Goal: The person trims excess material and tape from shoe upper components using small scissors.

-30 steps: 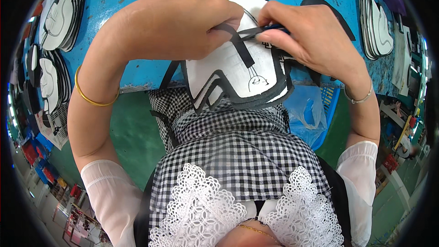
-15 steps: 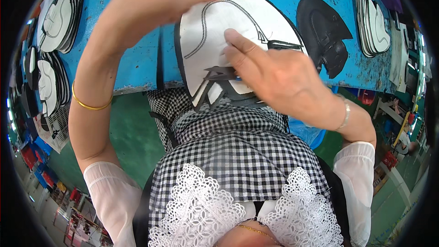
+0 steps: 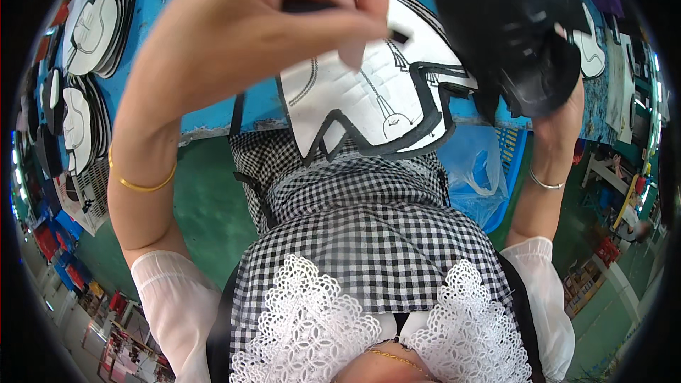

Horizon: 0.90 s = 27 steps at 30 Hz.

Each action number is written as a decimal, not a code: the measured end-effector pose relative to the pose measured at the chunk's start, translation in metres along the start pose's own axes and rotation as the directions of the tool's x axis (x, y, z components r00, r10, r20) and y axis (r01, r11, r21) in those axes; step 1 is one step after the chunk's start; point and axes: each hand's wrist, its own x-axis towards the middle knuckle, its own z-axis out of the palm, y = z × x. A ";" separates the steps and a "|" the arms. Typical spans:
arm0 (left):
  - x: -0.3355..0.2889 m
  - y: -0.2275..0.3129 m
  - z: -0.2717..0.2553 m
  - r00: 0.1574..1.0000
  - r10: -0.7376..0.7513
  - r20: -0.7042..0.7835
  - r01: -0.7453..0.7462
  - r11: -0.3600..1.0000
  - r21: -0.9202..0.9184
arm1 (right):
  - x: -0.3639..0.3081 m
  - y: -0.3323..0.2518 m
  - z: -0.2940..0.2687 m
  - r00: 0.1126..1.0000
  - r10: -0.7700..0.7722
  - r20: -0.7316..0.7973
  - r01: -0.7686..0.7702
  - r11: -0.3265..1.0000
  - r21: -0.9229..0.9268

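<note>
In front of me a stack of flat shoe-upper pieces [image 3: 347, 92], white on the face with black edges and stitched lines, overhangs the table's near edge. Above its left part is my left hand [image 3: 312, 21], fingers closed in a pinch, slightly blurred. A black strip [image 3: 400, 37] sticks out past its fingertips, and more black shows inside the fist. At the right, my right hand [image 3: 564, 117] grips a glossy black upper piece [image 3: 507, 21] by its near right side, raised off the table. That piece hides most of the fingers.
The blue table [image 3: 206, 110] carries more stacked white pieces at left [image 3: 96, 25] and a further stack [image 3: 589, 42] at right, partly covered. Below the table edge stands a blue basket [image 3: 512, 163] with a clear plastic bag [image 3: 475, 170].
My right hand has left the white stack and lifted the black upper piece from the table at right. My left hand has moved right and nearer. The stack's black-edged front now shows.
</note>
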 end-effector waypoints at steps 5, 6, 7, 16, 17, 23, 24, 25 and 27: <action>0.008 -0.005 0.025 0.954 -0.254 0.162 0.238 0.965 0.108 | -0.006 -0.003 -0.083 0.940 0.006 -0.342 -0.166 0.882 -0.440; 0.008 -0.008 0.027 0.948 -0.264 0.176 0.252 0.964 0.085 | -0.006 -0.008 -0.107 0.963 0.000 -0.270 -0.133 0.871 -0.473; 0.007 -0.009 0.029 0.946 -0.281 0.160 0.256 0.954 0.158 | -0.004 -0.009 -0.119 0.981 -0.004 -0.196 -0.096 0.862 -0.498; 0.012 -0.024 0.040 0.979 -0.167 0.116 0.113 0.922 0.370 | -0.005 -0.002 0.017 0.742 0.037 0.669 0.560 0.515 -0.649; 0.010 -0.025 0.041 0.979 -0.169 0.114 0.116 0.921 0.373 | 0.002 0.005 0.037 0.604 0.012 0.797 0.707 0.454 -0.543; 0.006 -0.017 0.026 0.984 -0.179 0.024 0.130 0.795 0.592 | 0.021 0.019 0.079 0.314 0.137 0.939 0.902 0.265 -0.341; 0.003 -0.019 0.025 0.971 -0.238 0.022 0.199 0.854 0.480 | 0.022 0.016 0.080 0.294 0.179 0.939 0.902 0.273 -0.334; 0.002 -0.021 0.024 0.955 -0.295 0.029 0.266 0.895 0.359 | 0.026 0.016 0.079 0.281 0.196 0.939 0.887 0.320 -0.332; 0.002 -0.022 0.021 0.954 -0.298 0.044 0.263 0.895 0.361 | 0.034 0.017 0.080 0.262 0.238 0.935 0.858 0.386 -0.339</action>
